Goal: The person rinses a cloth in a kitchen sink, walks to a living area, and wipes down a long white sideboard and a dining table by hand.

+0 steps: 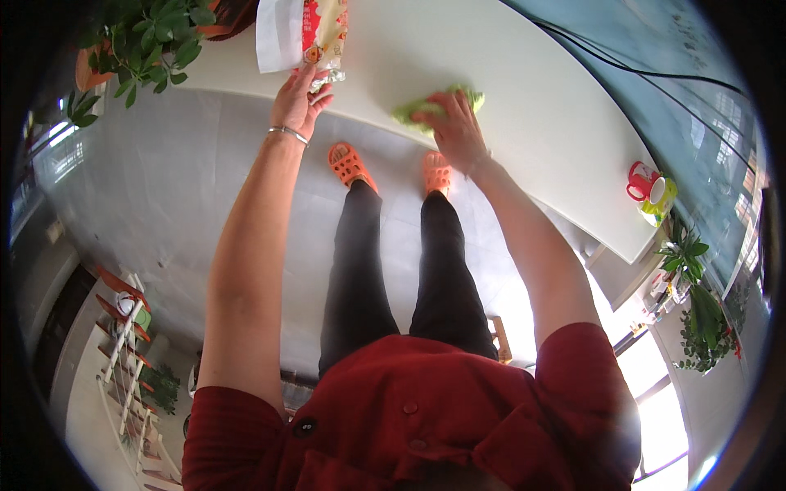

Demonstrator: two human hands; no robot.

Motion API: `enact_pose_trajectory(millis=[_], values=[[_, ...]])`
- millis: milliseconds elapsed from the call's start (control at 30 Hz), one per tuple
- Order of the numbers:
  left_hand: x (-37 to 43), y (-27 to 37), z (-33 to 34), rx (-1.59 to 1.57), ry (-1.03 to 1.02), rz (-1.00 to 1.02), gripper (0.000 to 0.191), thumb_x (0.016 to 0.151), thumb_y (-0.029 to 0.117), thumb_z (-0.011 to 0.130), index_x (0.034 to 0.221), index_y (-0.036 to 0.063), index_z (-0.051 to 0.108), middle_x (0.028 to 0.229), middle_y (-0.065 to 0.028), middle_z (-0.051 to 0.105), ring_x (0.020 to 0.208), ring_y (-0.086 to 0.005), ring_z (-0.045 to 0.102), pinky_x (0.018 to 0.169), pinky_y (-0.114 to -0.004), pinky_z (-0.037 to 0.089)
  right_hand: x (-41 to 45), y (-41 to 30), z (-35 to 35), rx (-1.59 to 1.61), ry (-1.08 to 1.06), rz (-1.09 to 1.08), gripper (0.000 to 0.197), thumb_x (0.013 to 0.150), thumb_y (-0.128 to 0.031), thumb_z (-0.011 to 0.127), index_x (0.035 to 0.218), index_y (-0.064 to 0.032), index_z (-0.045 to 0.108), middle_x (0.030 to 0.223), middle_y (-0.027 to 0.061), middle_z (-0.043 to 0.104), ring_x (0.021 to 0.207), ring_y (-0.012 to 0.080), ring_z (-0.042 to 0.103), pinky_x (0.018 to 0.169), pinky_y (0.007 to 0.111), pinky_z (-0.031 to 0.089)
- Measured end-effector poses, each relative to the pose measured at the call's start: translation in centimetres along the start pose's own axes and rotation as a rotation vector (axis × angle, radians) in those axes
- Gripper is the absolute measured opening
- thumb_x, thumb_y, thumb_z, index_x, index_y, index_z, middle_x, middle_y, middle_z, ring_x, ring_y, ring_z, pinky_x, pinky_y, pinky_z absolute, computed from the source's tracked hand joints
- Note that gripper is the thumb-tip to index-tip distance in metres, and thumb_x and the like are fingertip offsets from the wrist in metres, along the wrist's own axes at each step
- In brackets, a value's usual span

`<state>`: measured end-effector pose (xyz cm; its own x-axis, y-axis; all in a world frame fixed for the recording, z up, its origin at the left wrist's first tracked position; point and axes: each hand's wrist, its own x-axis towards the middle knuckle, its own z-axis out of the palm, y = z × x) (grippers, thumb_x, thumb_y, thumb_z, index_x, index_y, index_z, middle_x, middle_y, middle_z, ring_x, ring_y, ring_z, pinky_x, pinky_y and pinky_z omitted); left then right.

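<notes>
On the white table top (528,123), my right hand (455,123) presses on a crumpled green cloth (420,110), its fingers bent over the fabric near the table's front edge. My left hand (302,101), with a bracelet at the wrist, is at the lower end of a red and cream printed food package (331,37), thumb and finger at its crinkled end. A white sheet or flap (279,37) lies along the package's left side.
A red mug (643,178) lies on or against a yellow-green packet (660,212) at the table's right end. Potted plants (153,43) stand at the upper left. Black cables (638,70) run behind the table's far edge.
</notes>
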<state>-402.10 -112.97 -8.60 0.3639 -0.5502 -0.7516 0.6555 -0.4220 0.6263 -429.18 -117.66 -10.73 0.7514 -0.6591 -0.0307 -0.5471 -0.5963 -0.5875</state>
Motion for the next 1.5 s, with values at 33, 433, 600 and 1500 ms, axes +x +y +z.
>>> enact_pose_trajectory(millis=[33, 433, 600, 1500], values=[[-0.2, -0.2, -0.2, 0.009, -0.005, 0.004, 0.028, 0.082, 0.027, 0.063, 0.1, 0.0076, 0.054, 0.095, -0.0039, 0.058, 0.078, -0.0162, 0.055, 0.068, -0.03, 0.047, -1.5, -0.1, -0.4, 0.002, 0.01, 0.004, 0.04, 0.071, 0.005, 0.05, 0.097, -0.0217, 0.064, 0.112, 0.0072, 0.048, 0.107, 0.0325, 0.042, 0.098, 0.042, 0.033], [-3.3, -5.1, 2.6, 0.785, -0.06, 0.332, 0.03, 0.081, 0.011, 0.056, 0.111, 0.01, 0.052, 0.101, -0.0061, 0.052, 0.076, -0.012, 0.056, 0.064, -0.025, 0.047, -3.5, 6.3, -6.1, 0.438, 0.314, 0.407, 0.045, 0.071, 0.006, 0.046, 0.114, -0.0062, 0.056, 0.108, 0.0058, 0.054, 0.096, 0.0153, 0.054, 0.08, 0.025, 0.046], [-1.1, -4.2, 6.2, 1.08, -0.06, 1.097, 0.029, 0.081, 0.008, 0.054, 0.109, 0.0118, 0.055, 0.104, -0.0145, 0.05, 0.085, -0.0282, 0.055, 0.073, -0.034, 0.049, -3.9, 9.2, -7.6, 0.182, 0.331, 0.544, 0.044, 0.073, -0.005, 0.052, 0.116, -0.0151, 0.056, 0.105, 0.011, 0.056, 0.094, 0.0241, 0.057, 0.08, 0.032, 0.047], [-6.6, -19.4, 9.3, -0.357, 0.024, -0.551, 0.019, 0.089, 0.01, 0.04, 0.09, -0.0035, 0.053, 0.084, -0.0137, 0.058, 0.078, -0.023, 0.057, 0.068, -0.034, 0.051, -5.4, 9.1, -7.3, 0.536, 0.404, 0.452, 0.032, 0.071, 0.002, 0.055, 0.102, -0.007, 0.06, 0.097, 0.0114, 0.055, 0.082, 0.0225, 0.059, 0.068, 0.031, 0.05]])
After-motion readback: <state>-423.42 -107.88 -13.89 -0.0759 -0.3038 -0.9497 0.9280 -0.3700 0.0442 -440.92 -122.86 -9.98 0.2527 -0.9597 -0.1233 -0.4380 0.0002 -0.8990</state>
